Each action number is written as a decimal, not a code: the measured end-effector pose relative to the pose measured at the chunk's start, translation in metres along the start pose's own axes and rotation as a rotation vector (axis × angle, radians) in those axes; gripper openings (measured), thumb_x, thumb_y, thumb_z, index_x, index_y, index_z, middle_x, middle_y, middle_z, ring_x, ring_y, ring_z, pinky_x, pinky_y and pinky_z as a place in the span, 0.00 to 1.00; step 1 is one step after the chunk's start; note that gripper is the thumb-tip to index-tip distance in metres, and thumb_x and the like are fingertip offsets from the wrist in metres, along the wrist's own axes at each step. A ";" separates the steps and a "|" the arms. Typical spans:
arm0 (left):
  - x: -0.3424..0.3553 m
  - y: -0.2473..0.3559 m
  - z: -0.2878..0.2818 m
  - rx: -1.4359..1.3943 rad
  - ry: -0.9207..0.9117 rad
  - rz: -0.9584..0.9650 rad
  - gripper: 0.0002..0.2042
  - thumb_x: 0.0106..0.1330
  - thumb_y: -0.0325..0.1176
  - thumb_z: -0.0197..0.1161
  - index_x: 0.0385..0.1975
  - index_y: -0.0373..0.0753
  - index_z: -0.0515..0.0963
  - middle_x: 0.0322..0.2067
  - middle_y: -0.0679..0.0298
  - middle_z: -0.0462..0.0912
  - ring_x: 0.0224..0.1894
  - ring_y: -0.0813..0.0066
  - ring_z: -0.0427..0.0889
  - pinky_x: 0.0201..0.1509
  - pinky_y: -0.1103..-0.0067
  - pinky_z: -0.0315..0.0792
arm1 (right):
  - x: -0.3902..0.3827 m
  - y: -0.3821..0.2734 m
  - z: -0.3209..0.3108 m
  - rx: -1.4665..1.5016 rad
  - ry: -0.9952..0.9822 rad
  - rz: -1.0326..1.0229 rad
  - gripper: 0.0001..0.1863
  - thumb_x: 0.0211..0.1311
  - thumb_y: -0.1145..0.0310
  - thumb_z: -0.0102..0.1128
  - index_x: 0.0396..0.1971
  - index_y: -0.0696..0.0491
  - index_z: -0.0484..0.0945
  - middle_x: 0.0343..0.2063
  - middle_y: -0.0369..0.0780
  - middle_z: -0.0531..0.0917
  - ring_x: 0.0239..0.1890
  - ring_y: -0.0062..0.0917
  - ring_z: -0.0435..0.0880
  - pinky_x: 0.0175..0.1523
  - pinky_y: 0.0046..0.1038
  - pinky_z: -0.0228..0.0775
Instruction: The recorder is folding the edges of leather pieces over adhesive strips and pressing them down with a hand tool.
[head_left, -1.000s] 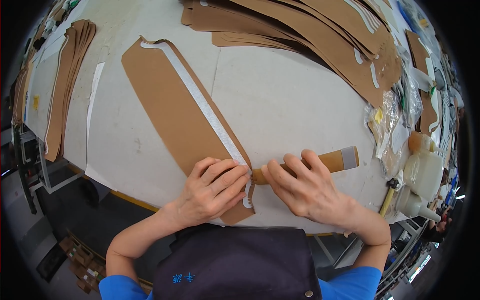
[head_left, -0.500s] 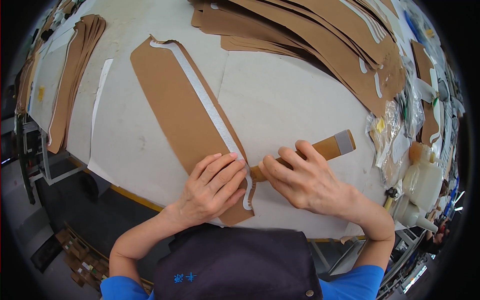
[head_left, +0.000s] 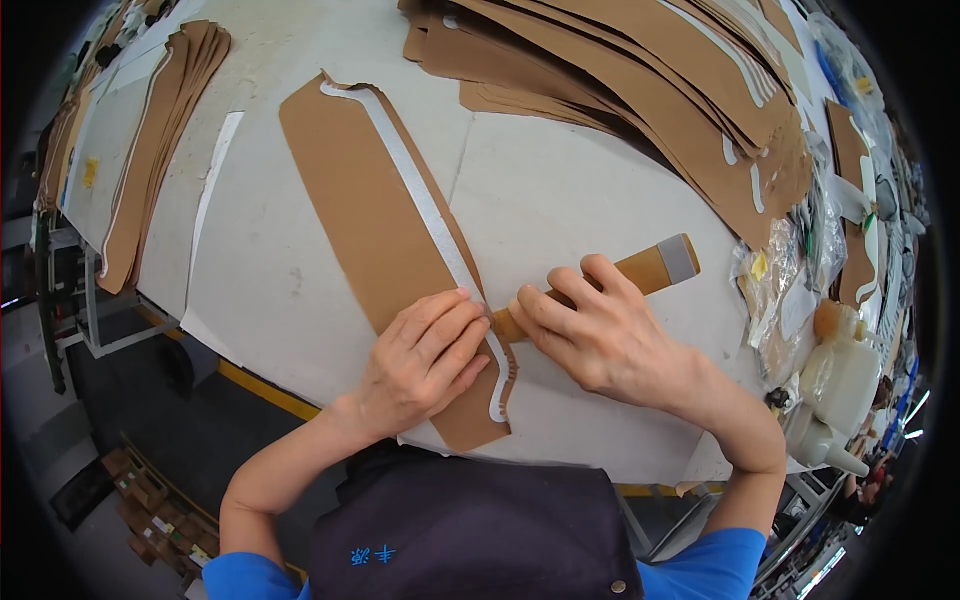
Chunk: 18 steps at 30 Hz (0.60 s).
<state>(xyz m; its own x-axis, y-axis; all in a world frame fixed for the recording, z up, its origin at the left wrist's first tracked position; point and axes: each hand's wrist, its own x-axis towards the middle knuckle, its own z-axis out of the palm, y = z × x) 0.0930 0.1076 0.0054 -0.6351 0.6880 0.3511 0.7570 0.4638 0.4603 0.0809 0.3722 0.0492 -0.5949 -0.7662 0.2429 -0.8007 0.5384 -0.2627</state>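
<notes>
Brown panel (head_left: 345, 215), lying on the table (head_left: 560, 190) toward eleven o'clock: edge-pressing is apparently under way. Left hand (head_left: 420, 355) is touching the pale strip (head_left: 408, 183), any pinch being unclear; right hand (head_left: 600, 335) is gripping a tan bar (head_left: 645, 271) toward two. Next move is likely requiring a steady panel.

- The left hand (head_left: 425, 350) is working up the strip (head_left: 418, 195), away from its lower end.
- More of the strip's curved lower part is showing below that hand.
- The right hand (head_left: 595, 325) is shifting the same way, moving the tool (head_left: 645, 271) up along the panel (head_left: 370, 220) edge.
- The tool's far end is swinging closer to the stack (head_left: 620, 75).
- The view is turning slightly, the panel's upper end appearing farther right.
</notes>
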 end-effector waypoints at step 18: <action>0.023 -0.031 -0.017 0.031 0.071 -0.101 0.21 0.53 0.26 0.79 0.48 0.32 0.82 0.57 0.53 0.81 0.61 0.51 0.81 0.61 0.63 0.81 | 0.038 0.031 0.004 -0.028 0.007 -0.065 0.08 0.46 0.72 0.66 0.27 0.60 0.84 0.42 0.41 0.79 0.41 0.31 0.74 0.45 0.33 0.65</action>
<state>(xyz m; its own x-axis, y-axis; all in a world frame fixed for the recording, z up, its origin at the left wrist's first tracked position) 0.0525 0.0994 0.0128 -0.7168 0.5963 0.3614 0.6922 0.5464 0.4714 0.0334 0.3585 0.0462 -0.5417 -0.7975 0.2656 -0.8395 0.4972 -0.2194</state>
